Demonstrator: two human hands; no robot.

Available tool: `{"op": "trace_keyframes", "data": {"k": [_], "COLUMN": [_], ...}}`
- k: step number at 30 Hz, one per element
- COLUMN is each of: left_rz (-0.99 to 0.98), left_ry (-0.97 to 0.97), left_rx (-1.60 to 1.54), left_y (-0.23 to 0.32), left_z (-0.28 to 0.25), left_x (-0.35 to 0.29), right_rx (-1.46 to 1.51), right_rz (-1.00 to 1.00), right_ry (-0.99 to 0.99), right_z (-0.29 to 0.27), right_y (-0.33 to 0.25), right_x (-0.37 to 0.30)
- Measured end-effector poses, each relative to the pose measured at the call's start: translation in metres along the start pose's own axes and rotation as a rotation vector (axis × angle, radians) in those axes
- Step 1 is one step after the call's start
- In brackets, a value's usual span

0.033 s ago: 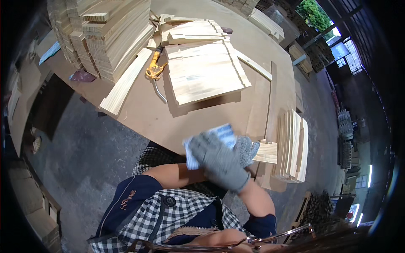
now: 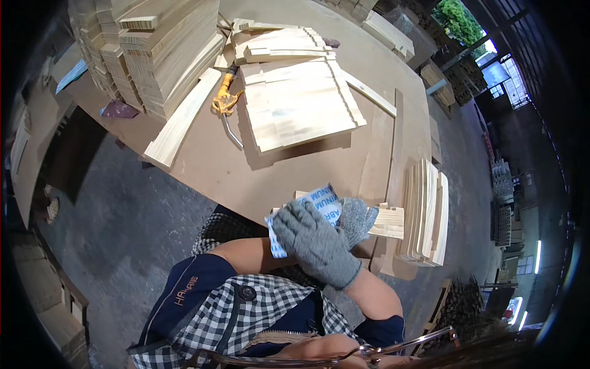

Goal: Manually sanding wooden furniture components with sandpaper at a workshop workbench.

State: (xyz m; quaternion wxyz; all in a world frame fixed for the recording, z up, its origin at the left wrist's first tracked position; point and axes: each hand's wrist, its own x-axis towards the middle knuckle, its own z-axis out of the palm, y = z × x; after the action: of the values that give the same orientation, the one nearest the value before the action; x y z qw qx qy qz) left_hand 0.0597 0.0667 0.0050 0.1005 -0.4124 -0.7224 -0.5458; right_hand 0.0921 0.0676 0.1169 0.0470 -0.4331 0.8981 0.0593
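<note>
My right hand (image 2: 316, 243), in a grey knit glove, lies over a sheet of sandpaper (image 2: 326, 200) with a white and blue printed back. Its fingers press the sheet down onto a pale wooden piece (image 2: 388, 222). My left forearm passes beneath the right hand. The gloved left hand (image 2: 356, 222) grips the wooden piece near its right end, close to the table's near edge. Most of the wood's middle is hidden under the sandpaper and gloves.
Curved wooden slats (image 2: 424, 212) stand at the table's right edge. Flat boards (image 2: 298, 107) lie stacked ahead, beside a yellow air blow gun (image 2: 226, 101). A tall stack of wood (image 2: 169, 61) and a loose plank (image 2: 184, 120) are at the left. A narrow strip (image 2: 394, 141) lies on the brown tabletop (image 2: 209, 178).
My right hand has slid a little toward me and to the right with the sandpaper. One far corner of the wood now shows beyond the sheet. My left hand stays in place.
</note>
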Motion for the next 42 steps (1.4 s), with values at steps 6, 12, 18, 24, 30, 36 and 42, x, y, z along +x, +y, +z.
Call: {"op": "trace_keyframes", "data": {"k": [6,12,18,24,30,36,42], "left_rz": [0.019,0.026,0.017,0.026,0.061,-0.025,-0.641], "left_ry": [-0.031,0.000,-0.047,-0.121,-0.305,-0.442,-0.437], "left_rx": [-0.036,-0.040,0.011,0.414,0.531,0.375,-1.131], "left_y": [0.006,0.007,0.009,0.011,0.028,0.052,0.073], "left_z": [-0.002,-0.006,-0.013,-0.015,-0.045,-0.071,-0.103], "left_x": [0.005,0.002,0.006,0.016,0.024,0.062,0.121], "right_rx": [0.072,0.071,0.167,0.224,0.262,0.474,0.532], "right_rz": [0.304,0.010,0.192,0.855,1.090,1.095,1.081], "right_ry": [-0.021,0.106,0.020,0.772,0.960,1.059,1.244], "right_z": [-0.037,-0.003,-0.021,-0.018,0.041,0.071,0.072], "right_y": [0.023,0.021,-0.005,-0.036,-0.062,-0.071,-0.067], "right_x": [-0.016,0.017,-0.064,-0.136,-0.179,-0.198,-0.188]}}
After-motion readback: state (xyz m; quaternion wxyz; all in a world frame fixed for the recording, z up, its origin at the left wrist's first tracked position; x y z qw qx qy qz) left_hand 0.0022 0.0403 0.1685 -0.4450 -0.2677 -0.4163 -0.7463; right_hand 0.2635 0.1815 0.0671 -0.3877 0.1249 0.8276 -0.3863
